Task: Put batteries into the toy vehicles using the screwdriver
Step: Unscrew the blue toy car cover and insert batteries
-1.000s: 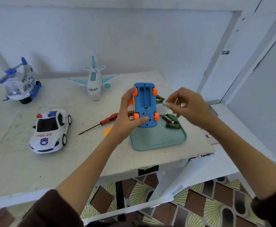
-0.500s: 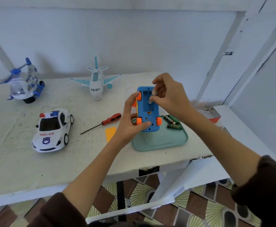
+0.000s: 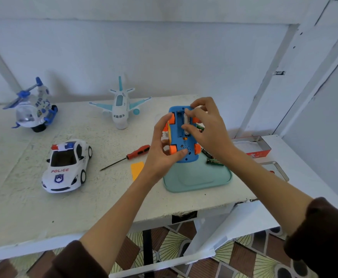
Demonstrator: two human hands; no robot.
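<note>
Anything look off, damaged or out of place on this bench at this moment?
Little stands out. The table edge is chipped and dark below the teal tray. An orange flat piece, maybe the battery cover, lies loose beside the screwdriver. The blue toy car is held underside up with its battery bay open, as the job requires.

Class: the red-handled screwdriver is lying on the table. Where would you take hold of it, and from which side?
Grip the screwdriver by its thick red handle, coming down from above. It lies flat, handle end toward the blue toy car, thin shaft pointing away toward the police car. Only the handle looks thick enough for fingers to close round.
</note>
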